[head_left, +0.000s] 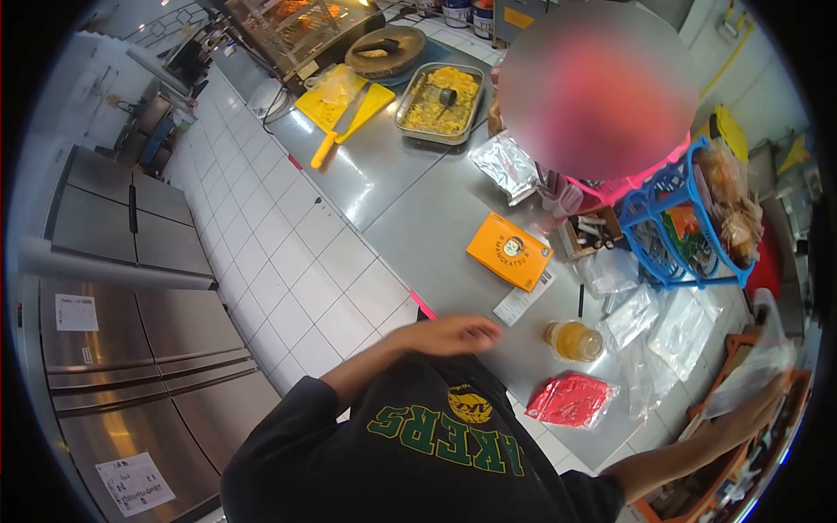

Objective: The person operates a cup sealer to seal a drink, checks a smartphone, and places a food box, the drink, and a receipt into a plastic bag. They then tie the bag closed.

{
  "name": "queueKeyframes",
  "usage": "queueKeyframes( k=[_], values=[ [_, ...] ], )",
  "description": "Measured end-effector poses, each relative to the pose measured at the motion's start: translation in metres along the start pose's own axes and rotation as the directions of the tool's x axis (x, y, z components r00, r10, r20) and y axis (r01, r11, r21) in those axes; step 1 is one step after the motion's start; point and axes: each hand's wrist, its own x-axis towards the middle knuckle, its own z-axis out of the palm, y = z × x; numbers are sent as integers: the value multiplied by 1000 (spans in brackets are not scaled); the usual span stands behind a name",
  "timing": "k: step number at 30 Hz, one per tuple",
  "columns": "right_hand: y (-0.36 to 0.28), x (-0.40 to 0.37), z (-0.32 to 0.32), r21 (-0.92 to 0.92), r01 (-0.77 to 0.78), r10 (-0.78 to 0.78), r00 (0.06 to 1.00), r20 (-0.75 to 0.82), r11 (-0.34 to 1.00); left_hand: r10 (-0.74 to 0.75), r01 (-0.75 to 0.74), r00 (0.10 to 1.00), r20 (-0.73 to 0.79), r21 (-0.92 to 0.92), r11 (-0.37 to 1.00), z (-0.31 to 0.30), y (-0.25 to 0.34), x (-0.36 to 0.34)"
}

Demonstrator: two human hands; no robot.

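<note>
My left hand (pixel 458 336) hovers by the near edge of the steel counter, holding nothing, its fingers loosely stretched and a little blurred. Off to the far right, my right hand (pixel 751 408) is at a clear plastic bag (pixel 757 362) above an orange crate (pixel 728 471); its fingers appear closed on the bag, partly covered by it. Between my hands lie a red item in clear wrap (pixel 571 400) and a lidded plastic cup of yellow drink (pixel 575 341). Beyond my left hand an orange printed box (pixel 509 252) rests partly on a paper slip (pixel 521 301).
Clear plastic packets (pixel 684 327) lie at the counter's right, near a blue plastic rack (pixel 663 213). Farther back are a silver pouch (pixel 507 167), a tray of yellow food (pixel 440 103), and a yellow-handled knife (pixel 336 135) on a yellow cutting board (pixel 370 109). Steel refrigerators (pixel 131 349) stand left.
</note>
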Motion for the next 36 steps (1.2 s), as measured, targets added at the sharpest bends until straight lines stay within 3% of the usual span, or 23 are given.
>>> queueKeyframes(
  k=[2, 3, 4, 5, 6, 9, 11, 12, 13, 15, 17, 18, 20, 21, 23, 25, 26, 28, 30, 32, 34, 35, 36],
  values=[
    [-113, -77, 48, 253, 49, -82, 989, 121, 966, 300, -272, 944, 134, -194, 943, 19, 44, 8],
    [-157, -118, 74, 359, 89, -195, 942, 272, 929, 310, -282, 941, 138, -191, 940, 23, 63, 9],
    [-214, -136, 103, 466, 183, -416, 780, 468, 866, 421, -389, 907, 22, -341, 856, 25, 81, 9],
    [-270, -153, 132, 596, 183, -590, 528, 611, 782, 467, -438, 884, -33, -407, 801, 18, 90, 5],
    [-293, -179, 155, 600, 75, -546, 514, 661, 796, 510, -488, 856, -89, -465, 739, 11, 100, 0],
    [-319, -211, 179, 575, 15, -522, 442, 730, 818, 344, -416, 904, -255, -326, 849, -28, 107, -35],
    [-328, -214, 183, 669, 94, -652, 355, 670, 738, 177, -254, 923, -342, -197, 947, -43, 95, -55],
    [-326, -214, 185, 634, 1, -622, 195, 758, 773, 182, -257, 925, -335, -195, 947, -45, 91, -63],
    [-328, -209, 184, 631, 4, -619, 200, 760, 776, 175, -258, 889, -422, -147, 955, -46, 87, -71],
    [-333, -196, 181, 449, -158, -343, 444, 828, 879, 166, -250, 848, -503, -105, 963, -48, 83, -81],
    [-326, -192, 202, 490, -145, -254, 711, 656, 860, 332, -276, 750, -572, 186, 943, -49, 82, -89],
    [-332, -186, 209, 488, -144, -251, 715, 653, 861, 335, -278, 752, -567, 188, 942, -47, 87, -94],
    [-343, -175, 219, 422, -152, -135, 806, 576, 894, 401, -97, 780, -480, 540, 836, -45, 101, -105],
    [-344, -171, 223, 430, -144, -139, 816, 561, 891, 415, -103, 777, -473, 555, 826, -48, 102, -109],
    [-338, -161, 231, 392, -23, -193, 843, 502, 920, 513, -93, 807, -293, 794, 600, -54, 102, -119],
    [-335, -162, 235, 432, -75, -174, 844, 507, 899, 541, -55, 801, -256, 869, 492, -58, 101, -133],
    [-333, -164, 235, 349, 20, -213, 824, 524, 937, 516, 58, 818, -257, 927, 370, -60, 101, -139],
    [-327, -176, 235, 205, 182, -270, 747, 607, 962, 504, 158, 824, -259, 959, 236, -65, 97, -142],
    [-304, -207, 248, 333, 194, -381, 601, 703, 923, 480, 104, 856, -189, 974, 200, -73, 85, -138],
    [-279, -246, 278, 336, -486, -256, 226, 940, 807, 481, 71, 859, -173, 972, 223, -72, 78, -134],
    [-267, -319, 302, 422, -795, -260, 337, 905, 436, 477, 41, 865, -155, 970, 240, -82, 71, -129],
    [-261, -348, 313, 420, -797, -261, 335, 905, 433, 494, 121, 846, -201, 974, 190, -94, 61, -129],
    [-256, -372, 325, 269, -876, -162, 221, 962, 401, 515, 203, 822, -245, 969, 139, -106, 53, -129]
  ],
)
